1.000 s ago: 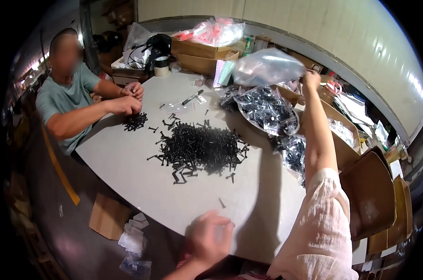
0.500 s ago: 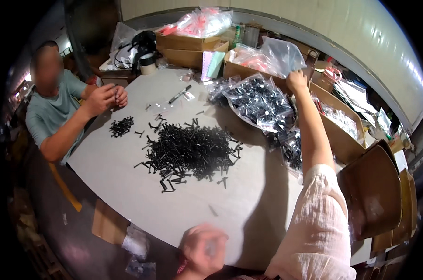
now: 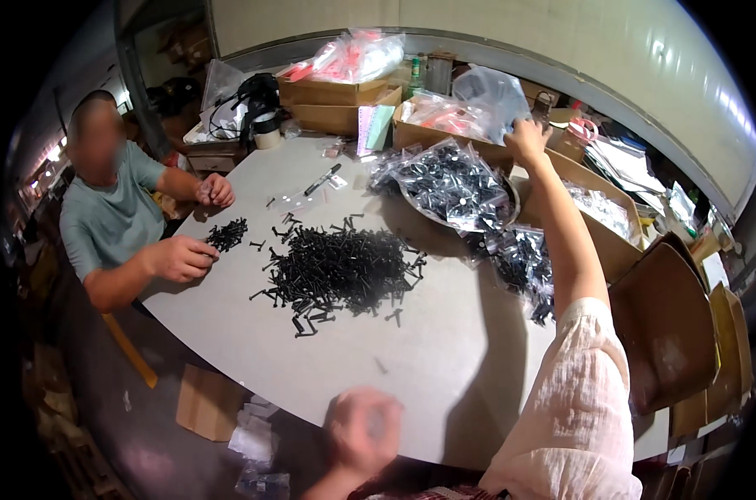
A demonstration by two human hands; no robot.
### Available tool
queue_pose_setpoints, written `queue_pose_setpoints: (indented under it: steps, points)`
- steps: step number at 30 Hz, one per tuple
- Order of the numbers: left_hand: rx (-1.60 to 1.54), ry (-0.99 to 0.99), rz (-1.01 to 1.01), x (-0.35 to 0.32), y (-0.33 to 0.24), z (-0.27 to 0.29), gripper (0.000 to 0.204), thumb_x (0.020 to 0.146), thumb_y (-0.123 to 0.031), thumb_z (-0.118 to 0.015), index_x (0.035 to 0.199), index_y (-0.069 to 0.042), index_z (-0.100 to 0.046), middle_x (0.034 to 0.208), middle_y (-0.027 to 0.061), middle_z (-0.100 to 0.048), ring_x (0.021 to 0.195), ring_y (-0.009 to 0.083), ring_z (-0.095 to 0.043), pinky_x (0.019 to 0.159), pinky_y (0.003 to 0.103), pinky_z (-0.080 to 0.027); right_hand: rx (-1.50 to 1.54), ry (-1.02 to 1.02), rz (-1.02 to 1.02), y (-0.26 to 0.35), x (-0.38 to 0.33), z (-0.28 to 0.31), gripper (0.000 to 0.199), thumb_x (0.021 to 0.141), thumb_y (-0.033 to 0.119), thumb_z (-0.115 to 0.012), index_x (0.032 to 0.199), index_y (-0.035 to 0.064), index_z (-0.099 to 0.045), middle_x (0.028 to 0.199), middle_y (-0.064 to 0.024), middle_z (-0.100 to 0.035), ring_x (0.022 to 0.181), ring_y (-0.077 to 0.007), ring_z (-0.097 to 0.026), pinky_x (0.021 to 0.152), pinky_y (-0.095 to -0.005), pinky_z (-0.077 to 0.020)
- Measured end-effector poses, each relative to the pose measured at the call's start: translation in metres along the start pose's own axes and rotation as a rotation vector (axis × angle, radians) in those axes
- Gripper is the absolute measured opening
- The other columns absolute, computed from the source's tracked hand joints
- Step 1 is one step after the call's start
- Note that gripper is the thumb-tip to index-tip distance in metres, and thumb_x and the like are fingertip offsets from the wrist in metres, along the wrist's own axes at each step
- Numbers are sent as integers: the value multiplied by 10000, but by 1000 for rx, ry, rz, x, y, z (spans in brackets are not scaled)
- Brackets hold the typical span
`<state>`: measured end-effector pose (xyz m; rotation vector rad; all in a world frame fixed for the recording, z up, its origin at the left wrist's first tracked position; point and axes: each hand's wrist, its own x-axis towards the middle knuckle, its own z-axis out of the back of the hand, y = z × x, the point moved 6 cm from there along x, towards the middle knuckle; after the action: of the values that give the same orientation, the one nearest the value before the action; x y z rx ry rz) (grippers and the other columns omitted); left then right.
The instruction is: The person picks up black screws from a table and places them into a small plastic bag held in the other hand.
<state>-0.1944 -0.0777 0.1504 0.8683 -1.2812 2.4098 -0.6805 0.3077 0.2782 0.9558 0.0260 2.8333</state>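
My right arm stretches to the back of the table. There my right hand closes its fingers at the edge of a clear plastic bag, which stands up from an open cardboard box. Low in the picture my left hand hovers over the near table edge, smeared by motion, with its fingers looking curled; whether it holds anything is unclear. A large heap of black screws lies mid-table. Beyond it, a round tray is piled with filled clear bags of black pieces.
Across at the left, a co-worker handles a small pile of screws. A black marker lies behind the heap. More filled bags sit under my right forearm. Cardboard boxes stand on the right.
The co-worker's hands have parted, one coming down to the small screw pile. The view has shifted slightly. My right hand stays by the clear bag; my left stays low and blurred.
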Motion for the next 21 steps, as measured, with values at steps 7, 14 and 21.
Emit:
queue_pose_setpoints:
  steps: [7, 14, 21]
  points:
    - [-2, -67, -34, -2, 1, -4, 138, 899, -35, -709, 1012, -44, -631, 795, 52, -751, 911, 283, -677, 887, 399, -516, 274, -262, -70, -24, 4, 42, 414, 819, 192, -629, 1199, 70, -740, 1263, -257, -666, 1225, -450, -615, 1043, -519, -510]
    - [41, -128, -17, -1, 2, 3, 104, 895, -75, -740, 969, -63, -668, 849, 55, -746, 870, 290, -695, 808, 402, -528, 893, -244, 626, 118, -129, 100, 437, 777, -75, -606, 1185, 45, -707, 1225, -197, -662, 1187, -388, -622, 968, -451, -530]
    - [40, -161, -16, -4, 4, 5, 92, 898, -84, -734, 957, -63, -666, 852, 54, -738, 848, 281, -692, 803, 402, -522, 763, 29, 933, 200, -234, 136, 366, 821, 63, -715, 1183, 86, -762, 1470, -219, -591, 1358, -429, -535, 1171, -529, -402]
